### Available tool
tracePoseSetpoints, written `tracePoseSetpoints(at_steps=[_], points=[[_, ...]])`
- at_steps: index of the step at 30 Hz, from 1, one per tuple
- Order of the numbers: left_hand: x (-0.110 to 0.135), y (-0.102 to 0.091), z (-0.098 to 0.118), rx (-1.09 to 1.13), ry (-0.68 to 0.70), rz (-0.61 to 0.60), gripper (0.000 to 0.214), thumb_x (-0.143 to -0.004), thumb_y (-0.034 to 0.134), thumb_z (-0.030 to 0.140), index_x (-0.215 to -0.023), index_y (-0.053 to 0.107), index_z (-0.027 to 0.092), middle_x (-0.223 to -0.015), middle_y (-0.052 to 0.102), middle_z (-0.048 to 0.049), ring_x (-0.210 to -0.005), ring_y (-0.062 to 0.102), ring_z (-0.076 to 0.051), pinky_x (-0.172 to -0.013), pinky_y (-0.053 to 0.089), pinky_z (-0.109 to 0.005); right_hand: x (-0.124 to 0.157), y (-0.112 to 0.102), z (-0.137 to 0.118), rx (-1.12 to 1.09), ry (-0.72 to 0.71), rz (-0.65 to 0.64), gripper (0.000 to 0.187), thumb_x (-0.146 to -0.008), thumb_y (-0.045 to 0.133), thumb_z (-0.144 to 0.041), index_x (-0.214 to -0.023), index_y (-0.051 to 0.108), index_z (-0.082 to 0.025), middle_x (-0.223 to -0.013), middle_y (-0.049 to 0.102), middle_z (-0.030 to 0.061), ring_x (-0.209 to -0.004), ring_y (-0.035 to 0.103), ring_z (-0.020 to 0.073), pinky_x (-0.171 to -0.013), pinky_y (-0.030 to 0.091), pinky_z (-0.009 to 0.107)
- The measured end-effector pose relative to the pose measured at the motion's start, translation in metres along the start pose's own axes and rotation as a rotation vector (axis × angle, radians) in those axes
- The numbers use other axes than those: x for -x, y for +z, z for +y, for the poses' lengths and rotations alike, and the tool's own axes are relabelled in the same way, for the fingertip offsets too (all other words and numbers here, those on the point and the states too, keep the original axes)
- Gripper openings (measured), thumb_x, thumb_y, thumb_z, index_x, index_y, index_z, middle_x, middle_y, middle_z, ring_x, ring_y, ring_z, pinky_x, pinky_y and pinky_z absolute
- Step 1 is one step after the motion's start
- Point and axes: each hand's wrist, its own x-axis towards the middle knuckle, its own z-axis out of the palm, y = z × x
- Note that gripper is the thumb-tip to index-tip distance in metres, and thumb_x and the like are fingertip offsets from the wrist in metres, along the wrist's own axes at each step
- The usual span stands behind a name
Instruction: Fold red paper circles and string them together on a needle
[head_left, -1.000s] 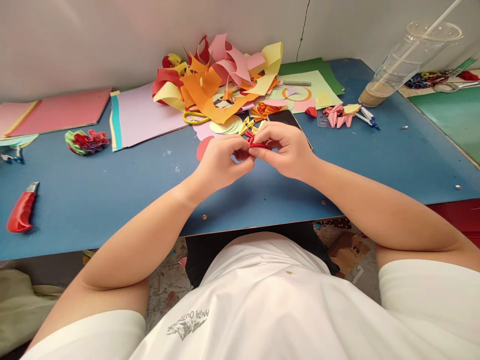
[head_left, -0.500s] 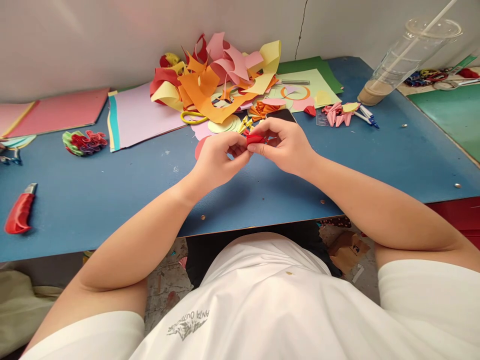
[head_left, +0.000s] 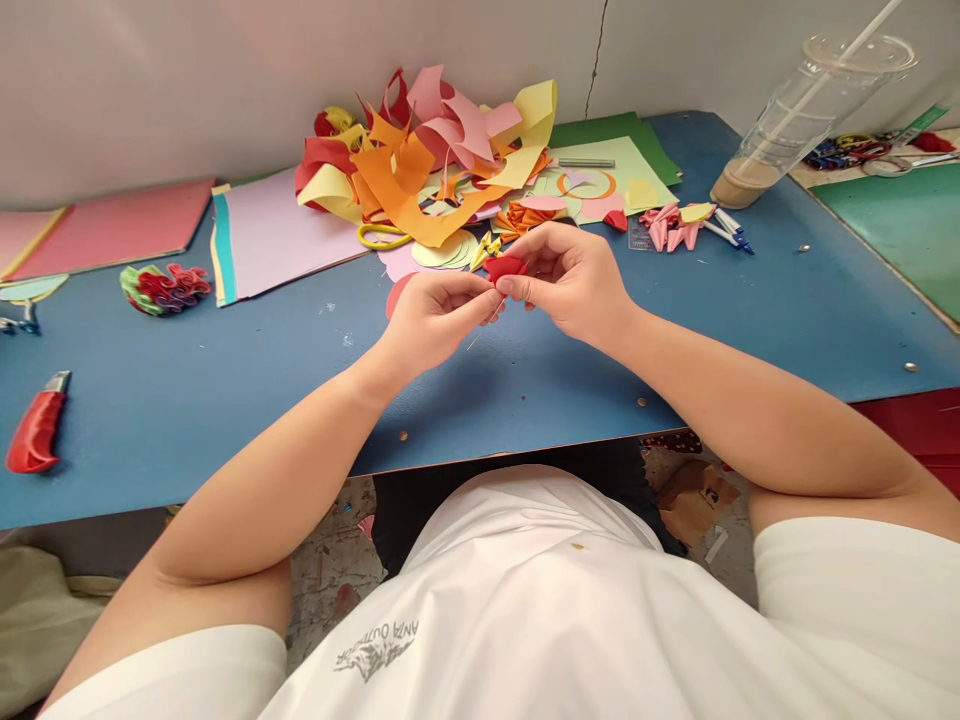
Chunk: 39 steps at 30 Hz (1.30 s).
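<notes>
A small folded piece of red paper [head_left: 504,267] is pinched between both hands above the blue table [head_left: 300,400]. My left hand [head_left: 439,312] grips its lower left side with thumb and fingers. From the right, my right hand [head_left: 574,280] closes on the paper with thumb and forefinger; its other fingers curl behind. A thin pale line, perhaps a thread or a glint, shows below the fingertips. Just beyond the hands lie yellow folded paper pieces [head_left: 486,250], orange folded pieces [head_left: 527,219] and pale round paper discs [head_left: 445,250].
Coloured paper scraps [head_left: 405,180] pile up against the wall, with yellow-handled scissors [head_left: 382,237] beside them. A red utility knife [head_left: 39,425] lies at far left. The plastic cup [head_left: 814,110] with a straw stands back right, near pink folded pieces [head_left: 671,228] and pens [head_left: 731,230].
The red paper has turned in my fingers and shows a broader face. My left fingers have shifted slightly and lie straighter. The whole view has moved a little.
</notes>
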Motion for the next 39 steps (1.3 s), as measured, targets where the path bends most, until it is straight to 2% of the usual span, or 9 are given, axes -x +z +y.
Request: tracePoseSetpoints(at_steps=[3, 8, 12, 23, 29, 34, 39], points=[[-0.0001, 0.0001, -0.0013, 0.002, 0.016, 0.041, 0.034, -0.089, 0.104, 0.053, -0.084, 0.09, 0.022, -0.077, 0.079, -0.005, -0.071, 0.068, -0.017, -0.066, 0.056, -0.033, -0.0003, 0.0008, -0.0018, -0.026, 0.018, 0.0, 0.06, -0.075, 0.115, -0.065, -0.098, 0.078, -0.023, -0.087, 0.079, 0.0011, -0.07, 0.066, 0.0158, -0.06, 0.061, 0.033], [-0.0029, -0.0005, -0.0011, 0.105, 0.064, 0.119, 0.033, -0.083, 0.108, 0.047, -0.092, 0.089, 0.021, -0.087, 0.085, -0.0051, -0.079, 0.078, -0.017, -0.077, 0.066, -0.032, 0.0006, 0.0023, -0.0054, -0.037, 0.028, -0.023, 0.066, -0.068, 0.117, -0.07, -0.093, 0.077, -0.024, -0.083, 0.076, 0.0002, -0.067, 0.065, 0.0159, -0.058, 0.061, 0.034], [-0.0043, -0.0018, -0.0001, 0.097, 0.061, 0.125, 0.029, -0.083, 0.108, 0.04, -0.087, 0.086, 0.02, -0.08, 0.081, -0.0037, -0.074, 0.075, -0.016, -0.073, 0.065, -0.031, 0.0008, 0.002, -0.0044, -0.027, 0.029, -0.044, 0.066, -0.068, 0.117, -0.071, -0.092, 0.077, -0.025, -0.083, 0.075, 0.0001, -0.068, 0.065, 0.0161, -0.057, 0.06, 0.033], [-0.0044, -0.0011, -0.0013, 0.109, 0.041, 0.155, 0.033, -0.082, 0.109, 0.041, -0.084, 0.083, 0.021, -0.078, 0.081, -0.0024, -0.073, 0.075, -0.015, -0.072, 0.066, -0.029, 0.0017, 0.002, -0.0055, -0.054, 0.05, -0.009, 0.07, -0.065, 0.119, -0.07, -0.098, 0.079, -0.024, -0.082, 0.077, -0.0007, -0.067, 0.065, 0.0151, -0.057, 0.061, 0.031], [-0.0034, 0.0002, -0.0034, 0.127, 0.043, 0.151, 0.029, -0.083, 0.108, 0.035, -0.085, 0.083, 0.022, -0.077, 0.08, -0.001, -0.071, 0.074, -0.013, -0.07, 0.064, -0.027, 0.0023, 0.0006, -0.0072, -0.042, 0.036, -0.003, 0.067, -0.067, 0.119, -0.069, -0.099, 0.078, -0.025, -0.082, 0.076, -0.0009, -0.068, 0.066, 0.0158, -0.06, 0.062, 0.033], [-0.0045, -0.0016, -0.0009, 0.17, -0.008, 0.106, 0.033, -0.076, 0.112, 0.029, -0.085, 0.082, 0.021, -0.079, 0.08, -0.0005, -0.073, 0.074, -0.014, -0.071, 0.064, -0.027, 0.0016, -0.001, -0.0088, -0.028, 0.037, -0.014, 0.064, -0.073, 0.117, -0.066, -0.101, 0.078, -0.025, -0.081, 0.073, -0.002, -0.067, 0.066, 0.0154, -0.062, 0.061, 0.032], [-0.0044, -0.0019, 0.0, 0.214, -0.058, 0.079, 0.03, -0.074, 0.109, 0.019, -0.084, 0.081, 0.021, -0.081, 0.08, 0.0007, -0.074, 0.072, -0.011, -0.07, 0.059, -0.023, 0.0016, 0.0006, -0.0091, -0.027, 0.056, -0.005, 0.065, -0.069, 0.116, -0.071, -0.095, 0.08, -0.024, -0.08, 0.075, -0.0006, -0.065, 0.062, 0.0147, -0.058, 0.057, 0.032]])
